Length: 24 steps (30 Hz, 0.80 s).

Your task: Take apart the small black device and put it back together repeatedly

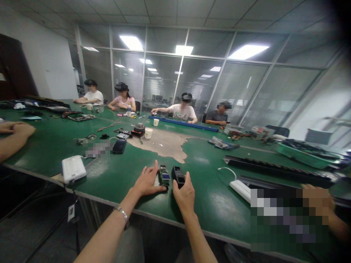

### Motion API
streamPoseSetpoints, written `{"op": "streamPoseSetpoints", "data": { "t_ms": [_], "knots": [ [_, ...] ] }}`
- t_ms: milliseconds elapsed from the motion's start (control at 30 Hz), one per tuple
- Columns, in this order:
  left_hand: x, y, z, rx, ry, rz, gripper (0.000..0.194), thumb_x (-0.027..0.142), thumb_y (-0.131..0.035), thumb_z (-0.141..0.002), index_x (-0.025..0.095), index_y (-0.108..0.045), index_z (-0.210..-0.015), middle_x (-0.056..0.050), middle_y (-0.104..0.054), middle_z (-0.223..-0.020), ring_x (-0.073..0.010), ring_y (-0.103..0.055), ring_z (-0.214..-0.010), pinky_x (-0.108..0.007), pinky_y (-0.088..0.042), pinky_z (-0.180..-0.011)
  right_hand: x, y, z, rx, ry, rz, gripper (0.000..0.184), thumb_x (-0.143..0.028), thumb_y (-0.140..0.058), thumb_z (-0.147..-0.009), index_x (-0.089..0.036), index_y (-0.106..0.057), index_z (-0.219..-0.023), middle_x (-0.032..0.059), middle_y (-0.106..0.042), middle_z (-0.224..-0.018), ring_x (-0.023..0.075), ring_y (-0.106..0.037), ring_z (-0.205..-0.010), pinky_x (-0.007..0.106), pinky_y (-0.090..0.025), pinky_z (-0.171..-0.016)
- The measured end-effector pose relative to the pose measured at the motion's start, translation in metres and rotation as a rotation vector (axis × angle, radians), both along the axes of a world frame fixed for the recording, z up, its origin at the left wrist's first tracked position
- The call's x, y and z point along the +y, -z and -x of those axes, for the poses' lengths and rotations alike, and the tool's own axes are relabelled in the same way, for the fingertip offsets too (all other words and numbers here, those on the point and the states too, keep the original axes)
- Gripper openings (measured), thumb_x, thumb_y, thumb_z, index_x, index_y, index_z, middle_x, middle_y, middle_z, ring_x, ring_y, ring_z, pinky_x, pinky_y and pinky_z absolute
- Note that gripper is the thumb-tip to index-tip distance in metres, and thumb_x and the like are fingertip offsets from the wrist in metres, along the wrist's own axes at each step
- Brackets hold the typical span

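Near the front edge of the green table, a small circuit board point(164, 177) with a blue screen-like part sits beside my left hand point(148, 182). That hand's fingers are spread, with the thumb reaching along the board's near end; whether it touches is hard to tell. A metal bracelet point(121, 215) circles my left wrist. My right hand point(185, 191) has its thumb and fingers around the near end of a black plastic casing point(178, 175), which has openings on its upper face. The casing and the board are side by side with a narrow gap between them.
A white power bank point(73, 168) lies to the left, near a dark phone point(119, 146). Paper cups point(148, 133) stand beyond a bare brown patch point(167, 145). Black strips point(276, 170) and a green basket point(304, 155) occupy the right. Several people sit around the table.
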State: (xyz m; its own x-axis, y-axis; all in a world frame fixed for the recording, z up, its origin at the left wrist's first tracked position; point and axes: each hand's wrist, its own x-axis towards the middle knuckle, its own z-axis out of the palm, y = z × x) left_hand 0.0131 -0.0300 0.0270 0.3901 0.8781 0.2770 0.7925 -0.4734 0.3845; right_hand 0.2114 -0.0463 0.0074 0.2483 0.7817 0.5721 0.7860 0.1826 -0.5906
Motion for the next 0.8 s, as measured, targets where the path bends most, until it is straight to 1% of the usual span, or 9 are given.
{"op": "streamPoseSetpoints", "data": {
  "t_ms": [133, 233, 400, 533, 700, 800],
  "knots": [
    [-0.0008, -0.0007, 0.0003, 0.003, -0.01, 0.005, 0.128, 0.076, -0.058, -0.068, 0.015, 0.023, -0.146, -0.016, -0.032, -0.151, -0.0324, -0.03, -0.137, -0.052, -0.01, -0.114, -0.0015, -0.0002, -0.0004, -0.004, 0.016, -0.079, 0.077, -0.045, -0.051, -0.083, 0.0, -0.033, -0.142, 0.0245, -0.046, -0.137, 0.033, -0.046, -0.125, 0.044, -0.036, -0.103],
    [-0.0014, -0.001, 0.0005, 0.0, -0.005, -0.007, 0.129, 0.077, -0.058, -0.068, 0.015, 0.023, -0.146, -0.016, -0.034, -0.15, -0.0324, -0.03, -0.137, -0.051, -0.011, -0.113, -0.0025, -0.0009, -0.0002, 0.003, 0.007, -0.104, 0.075, -0.047, -0.049, -0.085, -0.001, -0.034, -0.142, 0.0235, -0.046, -0.137, 0.0321, -0.046, -0.125, 0.044, -0.036, -0.104],
    [-0.0017, -0.002, 0.0003, -0.011, 0.019, -0.011, 0.127, 0.077, -0.057, -0.07, 0.015, 0.023, -0.146, -0.013, -0.043, -0.145, -0.0326, -0.032, -0.136, -0.05, -0.011, -0.114, -0.0036, -0.0026, 0.0004, -0.005, 0.011, -0.013, 0.076, -0.049, -0.048, -0.085, 0.0, -0.035, -0.141, 0.0249, -0.05, -0.132, 0.033, -0.049, -0.122, 0.043, -0.04, -0.099],
    [-0.0017, -0.0026, -0.0001, -0.003, 0.013, -0.012, 0.127, 0.076, -0.058, -0.069, 0.015, 0.022, -0.147, -0.013, -0.043, -0.144, -0.0332, -0.033, -0.135, -0.05, -0.011, -0.113, -0.0041, -0.0031, 0.0009, -0.018, 0.016, 0.019, 0.077, -0.05, -0.048, -0.085, 0.0, -0.034, -0.142, 0.0248, -0.05, -0.132, 0.033, -0.049, -0.122, 0.042, -0.041, -0.097],
    [-0.0018, -0.0029, -0.0005, 0.004, 0.003, -0.018, 0.124, 0.077, -0.057, -0.069, 0.017, 0.019, -0.148, -0.014, -0.041, -0.146, -0.0336, -0.034, -0.134, -0.052, -0.012, -0.113, -0.0059, -0.0026, 0.0002, -0.013, 0.007, 0.059, 0.072, -0.047, -0.047, -0.087, -0.002, -0.034, -0.143, 0.0239, -0.052, -0.132, 0.0315, -0.052, -0.12, 0.041, -0.042, -0.097],
    [-0.0018, -0.0028, -0.0007, 0.003, 0.001, -0.016, 0.124, 0.076, -0.057, -0.07, 0.016, 0.019, -0.147, -0.014, -0.042, -0.145, -0.0331, -0.034, -0.134, -0.052, -0.013, -0.112, -0.0061, -0.0065, -0.0005, 0.017, 0.008, 0.056, 0.072, -0.046, -0.048, -0.088, -0.003, -0.033, -0.144, 0.0232, -0.054, -0.13, 0.0313, -0.054, -0.117, 0.041, -0.043, -0.096]
  ]
}}
